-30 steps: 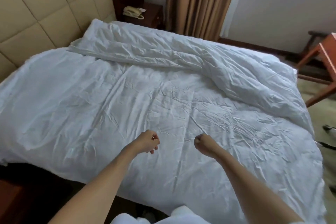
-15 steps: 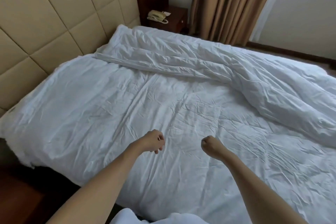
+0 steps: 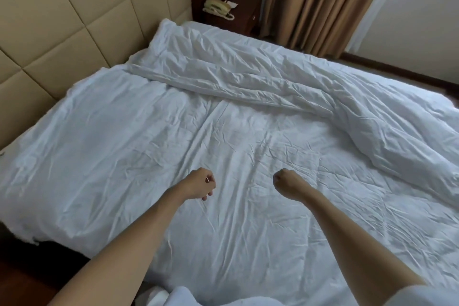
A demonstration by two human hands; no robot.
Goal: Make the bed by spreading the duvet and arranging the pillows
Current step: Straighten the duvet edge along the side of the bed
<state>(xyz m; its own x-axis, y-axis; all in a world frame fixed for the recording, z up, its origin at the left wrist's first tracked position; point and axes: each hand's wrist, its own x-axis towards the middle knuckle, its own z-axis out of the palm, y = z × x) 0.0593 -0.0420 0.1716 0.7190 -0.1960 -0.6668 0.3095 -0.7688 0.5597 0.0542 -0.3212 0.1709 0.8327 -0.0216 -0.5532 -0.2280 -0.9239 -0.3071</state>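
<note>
A wide bed (image 3: 37, 228) fills most of the view, covered by a wrinkled white duvet (image 3: 173, 151) that lies fairly flat on the near side. Along the far side the duvet is bunched into a long rumpled ridge running from the headboard end toward the right edge. A padded tan headboard (image 3: 74, 20) stands behind the bed on the left, and brown curtains (image 3: 323, 0) hang at the far wall. A dark nightstand (image 3: 246, 15) in the corner carries a beige telephone (image 3: 218, 7). Two bare forearms reach out over the duvet. The left hand (image 3: 200, 182) has its fingers curled in, holding nothing. The right hand (image 3: 286, 182) is a closed fist, also holding nothing.
</note>
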